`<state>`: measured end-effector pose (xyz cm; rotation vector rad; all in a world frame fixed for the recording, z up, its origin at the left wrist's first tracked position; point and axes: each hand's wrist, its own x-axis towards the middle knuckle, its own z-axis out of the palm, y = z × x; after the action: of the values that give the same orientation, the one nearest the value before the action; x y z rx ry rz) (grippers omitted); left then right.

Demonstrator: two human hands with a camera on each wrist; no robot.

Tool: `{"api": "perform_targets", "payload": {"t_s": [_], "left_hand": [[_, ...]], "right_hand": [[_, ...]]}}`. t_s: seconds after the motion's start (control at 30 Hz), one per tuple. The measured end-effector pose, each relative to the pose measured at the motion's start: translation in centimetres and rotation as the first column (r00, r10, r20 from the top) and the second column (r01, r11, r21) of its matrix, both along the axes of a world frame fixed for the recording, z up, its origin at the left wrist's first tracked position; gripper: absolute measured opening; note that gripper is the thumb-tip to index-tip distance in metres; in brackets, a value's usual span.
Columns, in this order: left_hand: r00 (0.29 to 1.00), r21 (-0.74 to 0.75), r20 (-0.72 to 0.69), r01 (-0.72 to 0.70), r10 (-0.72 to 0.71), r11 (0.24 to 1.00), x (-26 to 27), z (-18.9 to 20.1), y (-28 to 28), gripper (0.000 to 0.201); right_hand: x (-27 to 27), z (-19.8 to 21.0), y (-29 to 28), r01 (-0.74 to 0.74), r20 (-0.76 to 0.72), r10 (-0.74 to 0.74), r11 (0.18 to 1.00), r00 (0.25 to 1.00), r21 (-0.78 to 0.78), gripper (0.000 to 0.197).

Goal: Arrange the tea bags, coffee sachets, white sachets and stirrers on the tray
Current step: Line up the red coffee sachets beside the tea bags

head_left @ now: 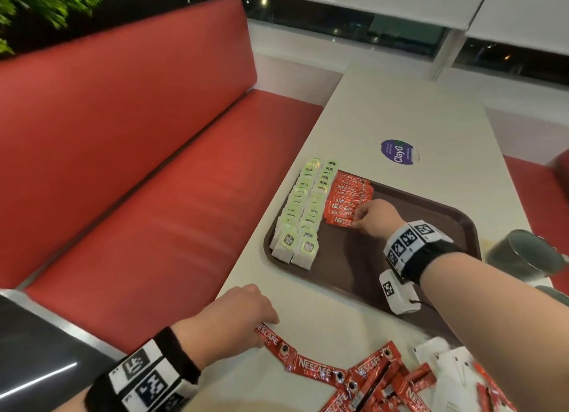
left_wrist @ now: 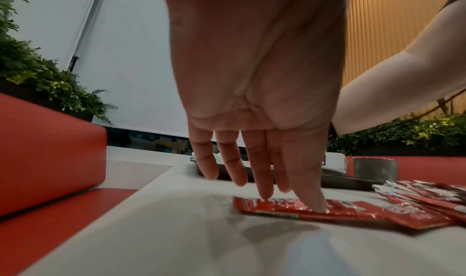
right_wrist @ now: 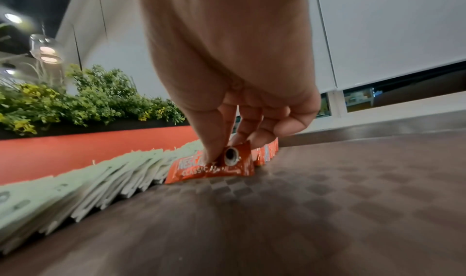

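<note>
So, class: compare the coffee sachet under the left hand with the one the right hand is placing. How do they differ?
The left hand's coffee sachet lies flat on the white table; the right hand's coffee sachet is on the brown tray. The left hand presses with straight fingers; the right hand pinches its sachet's end. The first adjoins a loose pile, the second an ordered row. Both are red Nescafe sachets.

A café or canteen booth: red padded bench [head_left: 129, 153], white table [head_left: 400, 109], brown serving tray [head_left: 446, 214], planter greenery [right_wrist: 95, 100].
</note>
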<state>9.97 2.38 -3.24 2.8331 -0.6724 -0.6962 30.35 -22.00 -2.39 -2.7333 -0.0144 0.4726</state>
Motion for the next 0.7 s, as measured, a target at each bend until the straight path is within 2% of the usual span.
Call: {"api": "perform_targets", "payload": {"t_s": [0.17, 0.4, 0.7], "left_hand": [[0.999, 0.063, 0.019, 0.038, -0.039, 0.997, 0.1, -0.2, -0.1, 0.041], [0.997, 0.092, 0.047, 0.052, -0.057, 0.994, 0.0, -0.6, -0.4, 0.034], [0.999, 0.053, 0.047, 0.005, -0.008, 0.999, -0.2, -0.3, -0.5, 0.02]], "right_hand": [[1.0, -1.0, 0.4, 0.02, 0.03, -0.018, 0.997, 0.999, -0.08, 0.003], [1.3, -1.6, 0.6, 0.079, 0.076, -0.068, 0.986, 0.995, -0.146, 0.012], [1.6, -1.9, 1.2, 0.031, 0.128, 0.001, 0.968, 0.992, -0.248, 0.015]]}}
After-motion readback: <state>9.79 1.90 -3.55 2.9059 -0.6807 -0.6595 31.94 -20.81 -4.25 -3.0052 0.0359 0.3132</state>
